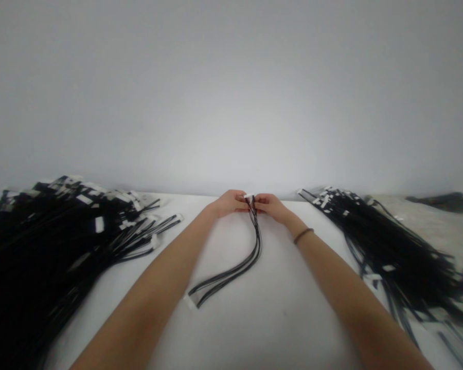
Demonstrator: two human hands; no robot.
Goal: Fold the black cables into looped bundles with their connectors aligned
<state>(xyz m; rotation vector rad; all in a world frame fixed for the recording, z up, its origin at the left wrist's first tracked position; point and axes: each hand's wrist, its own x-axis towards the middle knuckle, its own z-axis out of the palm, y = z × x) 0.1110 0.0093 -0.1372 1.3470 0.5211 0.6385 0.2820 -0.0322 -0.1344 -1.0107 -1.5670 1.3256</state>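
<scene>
Pinching the wire harness [259, 241] between fingers [239, 197]

One black cable bundle [231, 270] of several thin wires lies at the middle of the white bench [278, 324], its far end raised just off the far edge. A small white plug [249, 196] sits at that raised end. From there the wires drop together, bow slightly right, then run diagonally toward the near left. A second white plug [190, 302] rests flat on the bench at the lower end. No kinks are visible.
</scene>
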